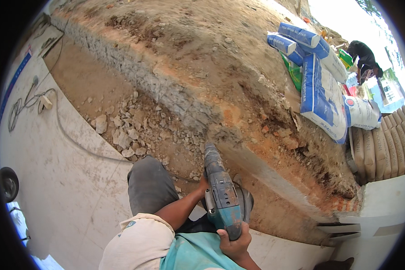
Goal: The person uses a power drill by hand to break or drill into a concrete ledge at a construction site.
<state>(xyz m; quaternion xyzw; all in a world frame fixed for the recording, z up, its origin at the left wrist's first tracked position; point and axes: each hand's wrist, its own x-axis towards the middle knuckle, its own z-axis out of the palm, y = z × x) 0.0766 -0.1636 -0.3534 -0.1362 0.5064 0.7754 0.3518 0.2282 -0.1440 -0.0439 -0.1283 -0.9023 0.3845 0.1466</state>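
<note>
A teal and black rotary hammer (223,191), dusty and worn, points away from me with its nose against the broken edge of a low concrete ledge (184,105). My right hand (236,244) is closed round its rear grip. My left hand (203,184) holds the tool's left side near the front, its fingers partly hidden behind the body. The bit's tip cannot be made out against the grey concrete. Broken concrete chunks (127,135) lie in the dirt left of the tool's nose.
A grey cable (83,150) runs across the pale floor slab (72,193) on the left. Blue and white bags (321,96) are piled on the earth bank at right, beside stacked brown sacks (378,150). Another person (363,58) bends over behind the bags. A wheel (8,184) stands far left.
</note>
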